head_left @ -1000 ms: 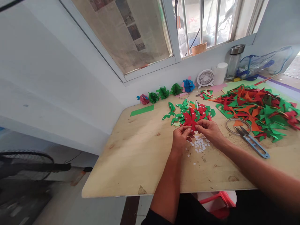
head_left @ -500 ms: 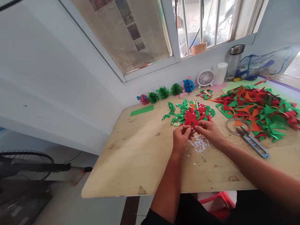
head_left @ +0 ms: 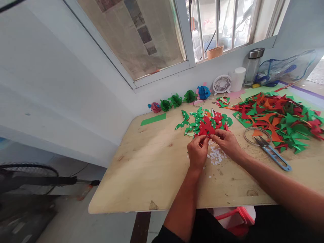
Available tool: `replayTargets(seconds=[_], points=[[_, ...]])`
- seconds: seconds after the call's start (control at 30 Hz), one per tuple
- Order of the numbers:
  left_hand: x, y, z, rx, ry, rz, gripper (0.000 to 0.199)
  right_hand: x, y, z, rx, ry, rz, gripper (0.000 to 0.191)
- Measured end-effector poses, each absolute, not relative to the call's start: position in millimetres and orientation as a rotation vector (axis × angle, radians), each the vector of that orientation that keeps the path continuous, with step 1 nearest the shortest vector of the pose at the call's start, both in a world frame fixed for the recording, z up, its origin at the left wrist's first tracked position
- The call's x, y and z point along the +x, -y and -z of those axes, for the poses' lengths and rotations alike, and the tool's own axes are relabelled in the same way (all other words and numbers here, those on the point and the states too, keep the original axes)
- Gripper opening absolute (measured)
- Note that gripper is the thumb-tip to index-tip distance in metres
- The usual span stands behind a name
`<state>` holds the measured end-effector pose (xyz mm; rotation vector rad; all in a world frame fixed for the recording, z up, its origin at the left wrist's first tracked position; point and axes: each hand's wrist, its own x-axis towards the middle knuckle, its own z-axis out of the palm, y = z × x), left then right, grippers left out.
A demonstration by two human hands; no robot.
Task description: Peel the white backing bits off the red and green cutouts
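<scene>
Red paper sits at your fingertips: one piece (head_left: 208, 127), over the near edge of the pile of cutouts (head_left: 193, 128), most of them green or red, some dotted with white. Your right hand (head_left: 226, 142) has thumb and forefinger closed on the piece's near end. Your left hand (head_left: 198, 151) meets it there, fingers curled in (whether they pinch the paper too, I cannot tell). Just below your hands, white bits (head_left: 216, 156) are scattered over the wooden table (head_left: 144, 168).

To your right, blue snips (head_left: 275, 157) lie with their dark tips over the rim of a ring (head_left: 245, 136), and beyond them spreads a big heap of scraps (head_left: 273, 111) in red, orange and green. Along the wall you have a row of folded paper figures (head_left: 176, 100), pink, green and blue, then a small white fan (head_left: 222, 84), a white cylinder (head_left: 238, 79) and a bottle (head_left: 251, 69) with a metal cap. A flat green strip (head_left: 153, 119) lies near the table's far left corner.
</scene>
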<state>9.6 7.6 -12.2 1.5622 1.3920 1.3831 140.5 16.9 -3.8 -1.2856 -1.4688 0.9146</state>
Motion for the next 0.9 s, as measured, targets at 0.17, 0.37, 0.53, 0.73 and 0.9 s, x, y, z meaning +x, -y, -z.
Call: replayTargets(seconds=[0.17,0.37,0.53,0.73,0.9], points=[[10.1,-6.6,9.3,1.523,-1.394,-1.345,0.02,139.1,-15.6,3.1,-1.255,1.48,-0.929,0.032],[9.5,-7.6,6.0,1.357,-1.294,-1.326,0.02,139.0,-14.9,1.3,-1.284,1.501,-0.913,0.029],[9.1,-9.9,4.3,1.219,-1.256,-1.294,0.019,139.7,-16.1,2.1,-1.269,1.522,-0.916,0.028],[9.2,-10.4,4.9,1.229,-1.256,-1.286,0.017,139.1,-16.1,2.3,-1.276,1.477,-0.974,0.028],[9.2,-10.5,7.2,1.339,-1.272,-1.296,0.018,139.1,-16.8,2.6,-1.23,1.423,-1.064,0.028]])
